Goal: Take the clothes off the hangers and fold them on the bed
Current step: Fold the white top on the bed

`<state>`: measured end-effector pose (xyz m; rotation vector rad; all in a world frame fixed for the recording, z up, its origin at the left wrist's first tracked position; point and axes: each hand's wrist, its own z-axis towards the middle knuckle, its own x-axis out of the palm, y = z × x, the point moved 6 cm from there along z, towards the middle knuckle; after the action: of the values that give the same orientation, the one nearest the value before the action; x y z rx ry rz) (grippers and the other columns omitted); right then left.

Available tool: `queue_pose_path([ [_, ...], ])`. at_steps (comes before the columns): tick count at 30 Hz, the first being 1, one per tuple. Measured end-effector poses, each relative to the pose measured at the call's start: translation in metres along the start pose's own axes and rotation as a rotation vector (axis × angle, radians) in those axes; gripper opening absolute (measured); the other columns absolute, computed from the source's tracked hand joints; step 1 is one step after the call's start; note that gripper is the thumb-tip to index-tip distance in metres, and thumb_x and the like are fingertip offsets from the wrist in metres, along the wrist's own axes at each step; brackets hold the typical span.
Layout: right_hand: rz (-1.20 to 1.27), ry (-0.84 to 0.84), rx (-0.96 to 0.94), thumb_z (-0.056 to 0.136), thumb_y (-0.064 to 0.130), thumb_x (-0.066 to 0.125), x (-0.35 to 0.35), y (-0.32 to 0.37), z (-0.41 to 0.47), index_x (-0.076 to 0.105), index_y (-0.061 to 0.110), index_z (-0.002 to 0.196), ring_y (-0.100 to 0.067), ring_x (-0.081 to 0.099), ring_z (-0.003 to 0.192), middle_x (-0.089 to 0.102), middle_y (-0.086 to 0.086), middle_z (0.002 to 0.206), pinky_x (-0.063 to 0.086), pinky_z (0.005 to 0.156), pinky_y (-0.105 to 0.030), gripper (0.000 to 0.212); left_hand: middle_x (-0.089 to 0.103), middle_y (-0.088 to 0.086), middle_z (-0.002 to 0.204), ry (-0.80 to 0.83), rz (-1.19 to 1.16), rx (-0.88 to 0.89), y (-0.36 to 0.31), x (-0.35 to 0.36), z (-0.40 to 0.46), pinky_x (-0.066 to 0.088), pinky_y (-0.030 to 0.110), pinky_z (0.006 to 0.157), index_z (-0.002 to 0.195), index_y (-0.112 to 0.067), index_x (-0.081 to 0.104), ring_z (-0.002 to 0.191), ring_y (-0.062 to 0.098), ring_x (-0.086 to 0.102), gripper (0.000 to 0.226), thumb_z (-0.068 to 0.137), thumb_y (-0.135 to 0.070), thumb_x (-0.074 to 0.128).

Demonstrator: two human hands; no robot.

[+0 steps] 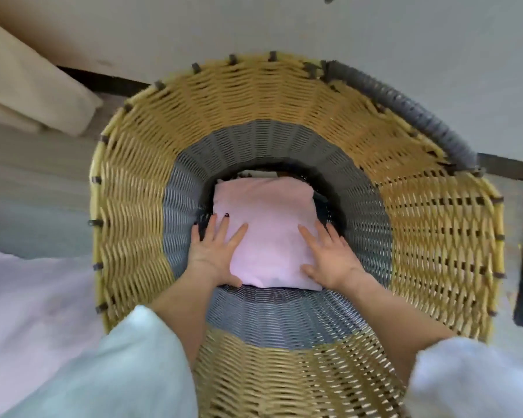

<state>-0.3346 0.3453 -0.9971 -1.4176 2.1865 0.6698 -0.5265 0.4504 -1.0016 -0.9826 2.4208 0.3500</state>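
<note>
I see a tall woven basket (pixel 127 188), yellow with a grey band, and a beige cushion (pixel 27 86) behind it.

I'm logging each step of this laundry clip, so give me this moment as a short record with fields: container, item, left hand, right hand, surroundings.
container: tall woven basket, tan weave with a grey band lower down and a grey handle at the rim
item: folded pink garment lying deep inside the basket
left hand: left hand flat, fingers spread, on the garment's left edge
right hand: right hand flat, fingers spread, on the garment's right edge
sleeves: pale, loose, on both forearms
surroundings: light bedding at lower left; hangers not visible
</note>
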Motion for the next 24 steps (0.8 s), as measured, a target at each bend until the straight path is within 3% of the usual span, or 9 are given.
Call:
queue_pose_path([
  [3, 0.114, -0.056, 0.019, 0.098, 0.036, 0.04, -0.049, 0.009, -0.05, 0.011, 0.023, 0.151, -0.026, 0.008, 0.145, 0.011, -0.006, 0.158, 0.021, 0.115, -0.043, 0.062, -0.016, 0.008, 0.158, -0.067, -0.058, 0.015, -0.003, -0.054, -0.057, 0.004, 0.056, 0.114, 0.148, -0.032, -0.017, 0.144, 0.031, -0.016, 0.105, 0.08, -0.064, 0.057],
  [7, 0.291, -0.027, 0.038, 0.097, 0.031, 0.039, -0.123, 0.015, -0.13, 0.04, 0.016, 0.141, -0.028, 0.04, 0.129, 0.044, -0.009, 0.142, 0.04, 0.101, -0.038, 0.047, 0.004, 0.008, 0.158, -0.142, -0.147, 0.09, -0.022, -0.148, -0.145, 0.015, 0.05, 0.116, 0.151, -0.023, 0.007, 0.145, 0.029, 0.001, 0.083, 0.088, -0.054, 0.052],
  [11, 0.373, -0.085, 0.029, 0.099, 0.029, 0.037, -0.22, 0.012, -0.238, 0.045, 0.015, 0.137, -0.026, 0.045, 0.128, 0.05, -0.006, 0.14, 0.037, 0.104, -0.031, 0.042, 0.042, 0.011, 0.139, -0.278, -0.215, 0.175, -0.054, -0.255, -0.237, 0.039, 0.043, 0.101, 0.137, -0.014, 0.042, 0.127, 0.031, 0.041, 0.05, 0.094, -0.04, 0.046],
  [13, 0.363, -0.152, 0.05, 0.099, 0.029, 0.035, -0.269, -0.001, -0.307, 0.046, 0.016, 0.137, -0.026, 0.044, 0.129, 0.049, -0.006, 0.141, 0.035, 0.106, -0.032, 0.041, 0.051, 0.011, 0.128, -0.358, -0.275, 0.227, -0.081, -0.312, -0.295, 0.043, 0.038, 0.093, 0.127, -0.012, 0.052, 0.119, 0.031, 0.049, 0.04, 0.096, -0.035, 0.045],
  [17, 0.365, -0.311, 0.137, 0.099, 0.03, 0.037, -0.338, -0.049, -0.43, 0.051, 0.016, 0.131, -0.025, 0.047, 0.127, 0.055, -0.005, 0.134, 0.037, 0.104, -0.033, 0.038, 0.052, 0.01, 0.13, -0.481, -0.232, 0.363, -0.148, -0.413, -0.394, 0.043, 0.037, 0.095, 0.129, -0.012, 0.05, 0.12, 0.029, 0.048, 0.039, 0.097, -0.033, 0.043],
  [24, 0.406, -0.556, 0.338, 0.099, 0.033, 0.038, -0.39, -0.166, -0.651, 0.051, 0.02, 0.133, -0.02, 0.049, 0.125, 0.055, -0.002, 0.134, 0.035, 0.106, -0.032, 0.038, 0.05, 0.004, 0.135, -0.692, -0.128, 0.666, -0.307, -0.531, -0.554, 0.037, 0.031, 0.103, 0.133, -0.017, 0.048, 0.128, 0.022, 0.043, 0.04, 0.097, -0.035, 0.044],
])
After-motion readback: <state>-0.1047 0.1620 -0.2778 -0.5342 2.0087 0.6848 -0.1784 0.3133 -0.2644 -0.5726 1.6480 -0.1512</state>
